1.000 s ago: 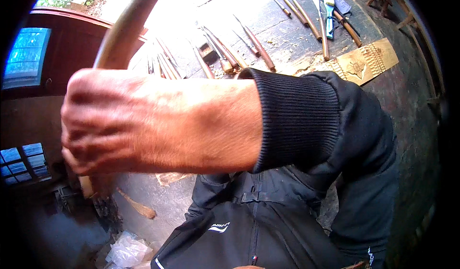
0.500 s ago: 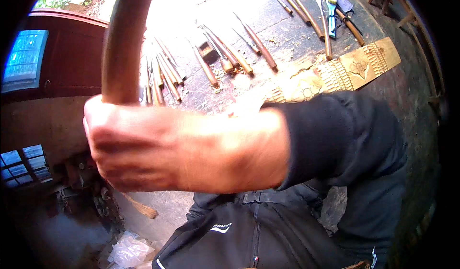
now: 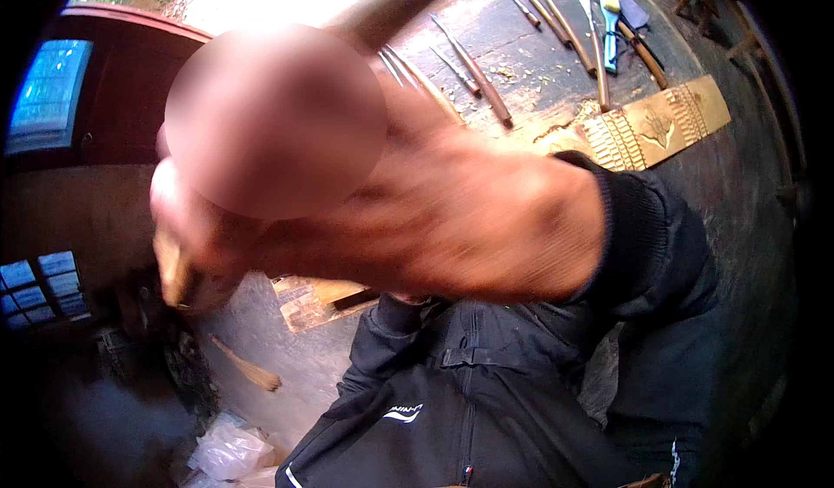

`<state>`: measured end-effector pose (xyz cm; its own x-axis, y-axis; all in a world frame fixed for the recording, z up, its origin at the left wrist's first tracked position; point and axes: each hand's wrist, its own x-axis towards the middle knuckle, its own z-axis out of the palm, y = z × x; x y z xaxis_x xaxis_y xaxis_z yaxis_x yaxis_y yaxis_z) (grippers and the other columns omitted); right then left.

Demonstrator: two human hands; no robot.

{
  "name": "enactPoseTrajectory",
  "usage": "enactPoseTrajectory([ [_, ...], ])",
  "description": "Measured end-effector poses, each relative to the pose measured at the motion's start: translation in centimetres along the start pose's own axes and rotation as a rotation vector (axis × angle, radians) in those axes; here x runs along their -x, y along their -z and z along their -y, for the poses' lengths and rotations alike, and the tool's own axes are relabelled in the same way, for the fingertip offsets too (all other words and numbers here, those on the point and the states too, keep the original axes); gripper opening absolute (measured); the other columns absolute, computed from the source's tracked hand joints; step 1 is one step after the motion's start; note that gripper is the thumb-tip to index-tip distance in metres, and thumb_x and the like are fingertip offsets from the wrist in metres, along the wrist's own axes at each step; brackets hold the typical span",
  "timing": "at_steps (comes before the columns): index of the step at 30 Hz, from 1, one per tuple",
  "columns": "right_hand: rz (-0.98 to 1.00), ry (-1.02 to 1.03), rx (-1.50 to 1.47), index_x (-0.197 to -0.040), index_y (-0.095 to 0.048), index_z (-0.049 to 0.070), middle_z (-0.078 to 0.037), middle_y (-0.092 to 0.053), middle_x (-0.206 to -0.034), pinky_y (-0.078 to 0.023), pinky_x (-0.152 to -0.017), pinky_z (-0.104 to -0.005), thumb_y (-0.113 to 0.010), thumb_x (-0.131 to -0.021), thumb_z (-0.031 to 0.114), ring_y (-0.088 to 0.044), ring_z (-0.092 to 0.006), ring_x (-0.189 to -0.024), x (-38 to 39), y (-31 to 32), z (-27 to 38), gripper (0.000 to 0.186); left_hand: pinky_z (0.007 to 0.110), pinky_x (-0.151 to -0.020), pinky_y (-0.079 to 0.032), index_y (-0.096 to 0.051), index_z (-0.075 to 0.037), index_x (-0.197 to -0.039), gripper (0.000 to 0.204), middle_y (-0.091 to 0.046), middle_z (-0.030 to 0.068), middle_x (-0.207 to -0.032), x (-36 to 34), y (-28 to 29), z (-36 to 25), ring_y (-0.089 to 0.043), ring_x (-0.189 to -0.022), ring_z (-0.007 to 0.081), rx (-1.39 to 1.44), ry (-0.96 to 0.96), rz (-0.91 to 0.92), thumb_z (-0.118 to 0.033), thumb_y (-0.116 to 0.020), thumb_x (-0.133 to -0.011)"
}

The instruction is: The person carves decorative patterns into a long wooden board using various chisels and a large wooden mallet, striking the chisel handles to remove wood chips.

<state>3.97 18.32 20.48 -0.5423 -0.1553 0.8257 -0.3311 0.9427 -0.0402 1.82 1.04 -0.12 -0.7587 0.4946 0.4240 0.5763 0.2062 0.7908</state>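
Observation:
My right hand [image 3: 300,240] is raised close to the camera, its fingers wrapped round a thick brown wooden club [image 3: 408,6]. The club slants from the top middle down to the lower left, where its paler end shows below the fist. A round blur covers part of this hand. My left hand [image 3: 410,298] is almost wholly hidden behind the right forearm; only a sliver of skin at its dark cuff shows. Beyond the right wrist lies a carved wooden board [image 3: 660,132] with flower and ridge patterns, its left part covered by my arm.
Several wooden-handled carving chisels [image 3: 473,71] lie on the dark workbench [image 3: 547,71] amid wood chips. A blue brush [image 3: 610,32] is at the far right. Below left are a pale wooden piece [image 3: 304,310], a small broom [image 3: 248,366] and a plastic bag [image 3: 230,449].
The club has swung from nearly upright to slanting up right, and my right hand has turned and risen. The pale wooden piece below it has come into view.

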Motion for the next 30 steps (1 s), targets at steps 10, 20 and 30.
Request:
enactPoseTrajectory([
  [10,-0.194,-1.154,-0.879,-0.108,-0.078,0.003,-0.008,-0.08,-0.096,-0.061,-0.079,-0.0315,-0.086,-0.09,0.018,-0.075,-0.0156,-0.081,13.2,4.3,-6.1,0.024,0.042,-0.091,-0.067,-0.061,0.005,-0.111,0.022,-0.078,0.0259,-0.108,-6.3,3.4,1.6,-0.08,-0.096,0.0287,0.531,0.331,-0.171,-0.016,-0.058,-0.115],
  [20,-0.156,-1.181,-0.826,-0.107,-0.075,0.001,-0.007,-0.074,-0.088,-0.057,-0.079,-0.0316,-0.084,-0.091,0.025,-0.072,-0.0151,-0.083,13.5,4.3,-6.1,0.03,0.038,-0.093,-0.067,-0.063,0.004,-0.109,0.012,-0.077,0.0151,-0.102,-17.4,-1.6,7.1,-0.079,-0.099,0.0232,0.364,0.092,-0.163,-0.007,-0.062,-0.112],
  [30,-0.089,-1.065,-0.807,-0.116,-0.075,-0.002,-0.011,-0.08,-0.105,-0.063,-0.087,-0.0347,-0.086,-0.092,0.012,-0.078,-0.0203,-0.093,13.9,4.9,-6.1,0.03,0.033,-0.079,-0.062,-0.066,0.002,-0.109,0.012,-0.08,0.0106,-0.092,-19.5,-5.3,9.9,-0.08,-0.088,0.0188,0.124,0.016,-0.156,-0.01,-0.066,-0.111],
])
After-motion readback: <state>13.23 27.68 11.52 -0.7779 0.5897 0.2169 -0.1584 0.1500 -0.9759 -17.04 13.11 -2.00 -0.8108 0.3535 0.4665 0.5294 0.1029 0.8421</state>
